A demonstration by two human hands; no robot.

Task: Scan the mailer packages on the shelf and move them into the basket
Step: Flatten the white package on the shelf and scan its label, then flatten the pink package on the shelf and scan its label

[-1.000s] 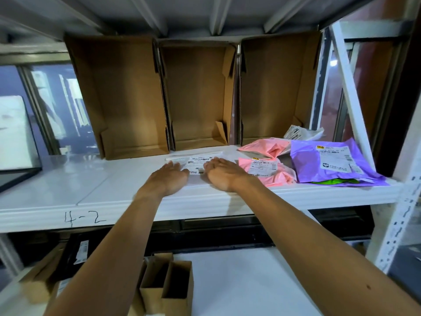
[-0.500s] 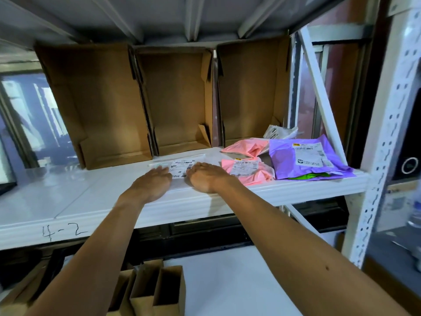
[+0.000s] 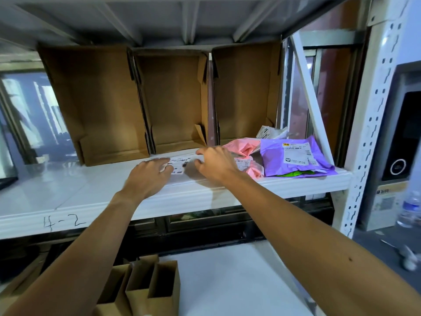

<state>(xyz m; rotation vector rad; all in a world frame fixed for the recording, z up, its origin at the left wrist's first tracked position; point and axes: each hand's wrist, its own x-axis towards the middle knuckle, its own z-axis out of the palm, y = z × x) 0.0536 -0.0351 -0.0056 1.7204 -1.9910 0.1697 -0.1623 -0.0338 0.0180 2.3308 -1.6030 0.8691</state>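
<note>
White mailer (image 3: 180, 164) lies on the shelf (image 3: 68, 195); left hand (image 3: 148, 176) presses it flat-fingered, while the right hand (image 3: 216, 164), flat 0.5 s ago, now curls round its end, likely starting the lift.

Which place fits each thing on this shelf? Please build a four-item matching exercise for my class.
Things: 1 white mailer; 2 purple mailer; 3 green package; 4 cardboard boxes.
Places: A under the purple mailer; B along the back of the shelf; C touched by the left hand and right hand; D topmost at the shelf's right end.
Pairs: 1-C; 2-D; 3-A; 4-B.
</note>
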